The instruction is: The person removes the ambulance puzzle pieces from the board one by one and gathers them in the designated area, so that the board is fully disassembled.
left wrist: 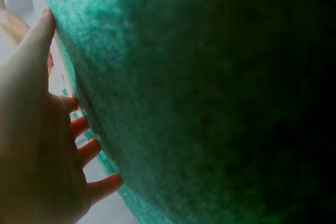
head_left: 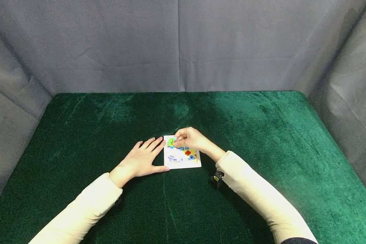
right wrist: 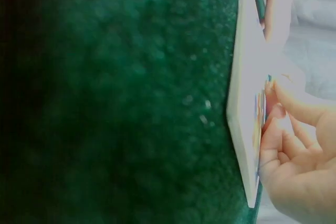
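A square picture puzzle board with a white border lies on the green cloth; its picture has a red cross, a blue wheel and a green patch at the upper left. My left hand lies palm down with fingers spread, thumb at the board's near left corner and index fingertip at its left edge. Over the upper part of the board, my right hand pinches a small puzzle piece with a light blue patch, mostly hidden by the fingers. The right wrist view shows that hand close over the board's thin edge.
Dark green plush cloth covers the table around the board. Grey curtains hang behind the table and at both sides. A black strap device sits under the right sleeve's cuff.
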`<state>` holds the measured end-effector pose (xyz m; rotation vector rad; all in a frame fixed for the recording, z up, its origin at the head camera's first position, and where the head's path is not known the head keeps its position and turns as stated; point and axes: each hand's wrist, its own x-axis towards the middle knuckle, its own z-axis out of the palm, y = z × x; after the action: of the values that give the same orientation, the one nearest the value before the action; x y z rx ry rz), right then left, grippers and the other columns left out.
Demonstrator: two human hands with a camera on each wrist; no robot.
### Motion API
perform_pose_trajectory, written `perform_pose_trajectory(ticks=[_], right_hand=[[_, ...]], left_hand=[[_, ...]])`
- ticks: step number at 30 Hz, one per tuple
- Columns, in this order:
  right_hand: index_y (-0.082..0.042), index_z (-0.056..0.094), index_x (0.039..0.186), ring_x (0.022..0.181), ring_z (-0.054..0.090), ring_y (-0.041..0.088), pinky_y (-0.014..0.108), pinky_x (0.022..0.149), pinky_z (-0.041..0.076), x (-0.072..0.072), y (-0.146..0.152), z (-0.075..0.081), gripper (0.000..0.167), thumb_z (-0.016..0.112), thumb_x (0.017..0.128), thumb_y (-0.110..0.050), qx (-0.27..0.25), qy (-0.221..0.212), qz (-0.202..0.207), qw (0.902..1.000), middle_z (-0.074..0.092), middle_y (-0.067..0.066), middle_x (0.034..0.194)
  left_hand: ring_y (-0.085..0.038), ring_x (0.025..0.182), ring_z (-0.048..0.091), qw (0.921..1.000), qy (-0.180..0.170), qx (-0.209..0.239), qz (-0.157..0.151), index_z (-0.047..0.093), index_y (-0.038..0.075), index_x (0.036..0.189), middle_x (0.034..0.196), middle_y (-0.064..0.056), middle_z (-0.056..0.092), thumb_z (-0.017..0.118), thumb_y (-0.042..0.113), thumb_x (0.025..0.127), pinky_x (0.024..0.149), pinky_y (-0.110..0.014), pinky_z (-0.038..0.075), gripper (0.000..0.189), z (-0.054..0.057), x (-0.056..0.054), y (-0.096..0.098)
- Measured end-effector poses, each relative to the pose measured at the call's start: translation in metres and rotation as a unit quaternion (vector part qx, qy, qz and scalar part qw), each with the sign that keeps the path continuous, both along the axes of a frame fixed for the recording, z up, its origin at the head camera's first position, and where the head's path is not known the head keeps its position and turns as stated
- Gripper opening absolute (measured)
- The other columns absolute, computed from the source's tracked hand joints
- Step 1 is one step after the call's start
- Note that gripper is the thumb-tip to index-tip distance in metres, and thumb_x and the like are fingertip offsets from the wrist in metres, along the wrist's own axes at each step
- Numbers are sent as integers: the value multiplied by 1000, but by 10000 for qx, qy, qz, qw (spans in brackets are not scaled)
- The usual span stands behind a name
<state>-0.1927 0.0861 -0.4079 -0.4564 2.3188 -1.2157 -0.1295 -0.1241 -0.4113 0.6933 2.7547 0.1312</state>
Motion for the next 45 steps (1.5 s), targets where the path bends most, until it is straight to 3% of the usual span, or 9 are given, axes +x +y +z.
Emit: perform_pose_trajectory(ticks=[6,14,21,26,32,41,45], right_hand=[[0,69,98,68,57,11,20,64,42,2,-2,-1,13,66,88,-8,-74,-25,-238,9997,71,14,88],[-1,63,99,72,57,11,19,66,42,-1,-5,2,11,62,91,-10,99,123,-73,9998,72,16,93],[0,59,101,72,62,8,18,64,47,-7,-3,3,12,60,93,-10,-252,-274,-275,9989,73,18,95],[1,62,102,69,62,8,18,63,49,-8,2,5,16,62,92,-11,-399,-478,-530,9966,73,16,91],[4,63,106,72,60,8,20,66,50,-12,20,12,20,60,93,-10,-318,-369,-698,9964,70,15,92],[8,61,113,88,63,17,35,87,54,-14,65,26,26,58,94,-9,-111,-384,-848,9956,66,15,101],[10,59,118,83,61,9,33,86,53,-15,88,27,29,56,94,-7,-16,-369,-830,9959,67,12,100]], left_hand=[[-29,145,28,9997,222,-70,-42,27,16,152,159,-4,26,48,73,82,113,-56,27,92,0,0,0],[-28,142,34,9982,561,-194,-99,31,17,150,157,-3,32,48,75,81,110,-55,32,92,0,-1,-1],[-29,142,34,9983,551,-161,-80,30,16,150,157,-6,31,48,74,81,110,-55,32,92,1,-2,1],[-30,139,38,9968,754,-185,-191,34,15,149,155,-9,36,51,74,79,108,-53,35,93,1,-2,0],[-32,137,41,9961,825,-208,-252,36,14,147,153,-10,38,53,74,78,108,-53,35,94,1,-1,1],[-31,137,42,9944,1014,-227,-193,36,15,148,152,-9,40,49,73,81,106,-52,38,90,-1,-1,0],[-31,137,41,9948,977,-235,-165,35,14,148,153,-10,39,49,75,81,106,-52,38,91,0,-1,0]])
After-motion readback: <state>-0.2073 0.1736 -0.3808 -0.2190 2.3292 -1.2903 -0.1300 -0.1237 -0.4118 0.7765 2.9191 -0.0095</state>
